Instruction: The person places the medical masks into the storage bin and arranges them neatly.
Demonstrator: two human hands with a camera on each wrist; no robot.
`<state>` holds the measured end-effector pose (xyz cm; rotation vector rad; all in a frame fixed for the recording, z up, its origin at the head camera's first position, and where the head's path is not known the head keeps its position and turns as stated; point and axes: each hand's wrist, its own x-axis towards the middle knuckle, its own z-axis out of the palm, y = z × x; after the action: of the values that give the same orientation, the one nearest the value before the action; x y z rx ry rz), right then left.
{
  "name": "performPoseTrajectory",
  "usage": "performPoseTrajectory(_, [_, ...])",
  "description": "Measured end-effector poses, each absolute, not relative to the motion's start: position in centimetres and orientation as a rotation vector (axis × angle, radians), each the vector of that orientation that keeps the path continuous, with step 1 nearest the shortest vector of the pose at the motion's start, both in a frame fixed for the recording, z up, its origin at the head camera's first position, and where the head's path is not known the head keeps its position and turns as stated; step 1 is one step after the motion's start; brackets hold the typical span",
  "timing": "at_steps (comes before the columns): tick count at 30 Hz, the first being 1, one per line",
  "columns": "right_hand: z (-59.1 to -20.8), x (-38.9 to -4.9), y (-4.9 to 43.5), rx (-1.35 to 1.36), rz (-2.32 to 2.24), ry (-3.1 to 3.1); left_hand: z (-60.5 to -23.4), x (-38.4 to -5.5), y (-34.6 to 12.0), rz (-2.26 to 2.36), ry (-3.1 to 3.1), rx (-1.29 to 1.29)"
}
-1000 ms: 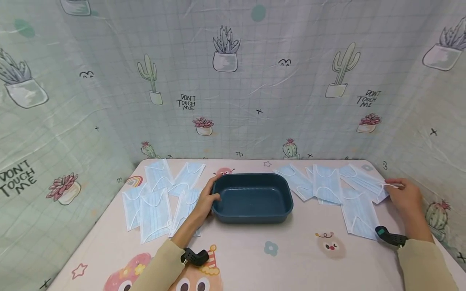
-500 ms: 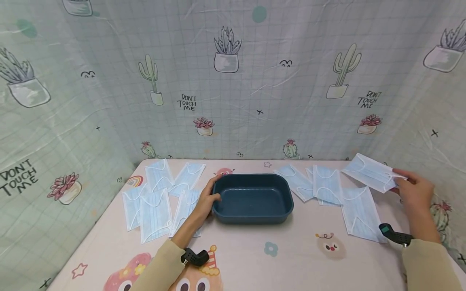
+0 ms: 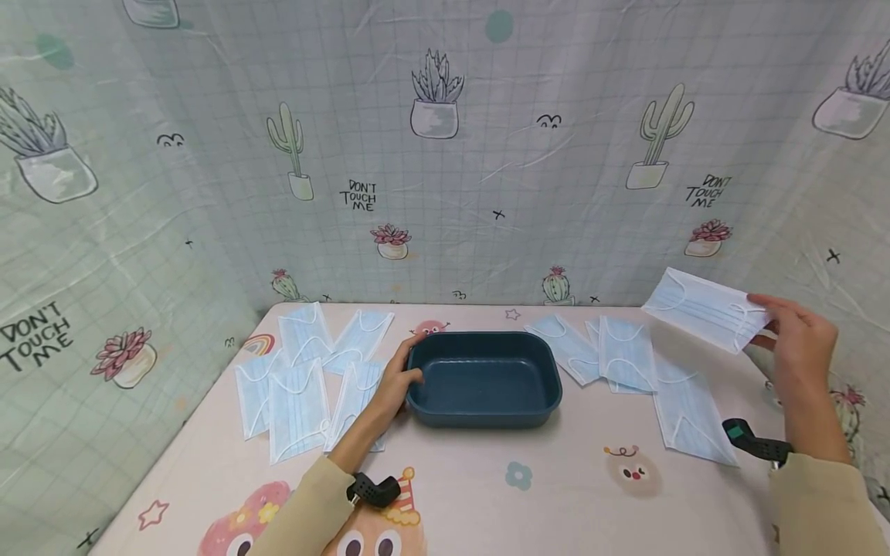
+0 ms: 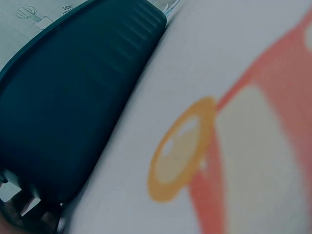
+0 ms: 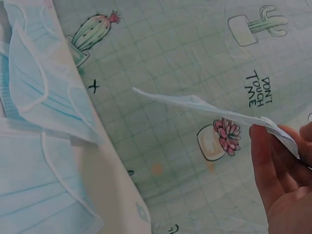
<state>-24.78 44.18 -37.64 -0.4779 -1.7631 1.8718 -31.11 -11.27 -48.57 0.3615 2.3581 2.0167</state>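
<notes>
My left hand [image 3: 393, 384] holds the left end of a dark blue rectangular bin [image 3: 483, 421], its thumb over the rim. In the left wrist view the outer wall of the bin [image 4: 83, 87] fills the upper left. My right hand [image 3: 801, 344] pinches a light blue disposable face mask [image 3: 702, 310] by one short end, raised above the right side of the table. The right wrist view shows this mask [image 5: 204, 108] nearly edge-on between thumb and fingers. Below it lies another mask [image 3: 695, 421], flat, with overlapping masks [image 3: 626, 351] to its left.
Several more masks [image 3: 297, 413] lie overlapping on the left of the table, partly behind my left forearm. A pink table cover [image 3: 556, 494] with cartoon prints lies underneath. A cactus-print curtain [image 3: 487, 170] closes off the back and both sides.
My right hand has lifted the mask off the right-hand group, raising it up and slightly back. My left hand and the bin stay in place.
</notes>
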Motion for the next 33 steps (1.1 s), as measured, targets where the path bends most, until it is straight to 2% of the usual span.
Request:
performPoseTrajectory(8, [-35.8,-24.4,42.2,-0.525,1.558,-2.037,-48.5,-31.0,-11.3,2.009,2.36,0.359])
performPoseTrajectory(16, [-34.8,-24.0,39.7,-0.378,1.475,-2.077,-48.6,-31.1,-11.3,2.024,2.359,0.358])
performPoseTrajectory(26, [-35.2,-24.4,36.8,0.073,1.786,-1.892,-48.4,-30.8,-11.4,2.014,2.377,0.327])
performPoseTrajectory(33, [-34.8,-24.1,35.1,0.073,1.798,-1.875,-48.5,-31.1,-11.1,2.031,2.361,0.352])
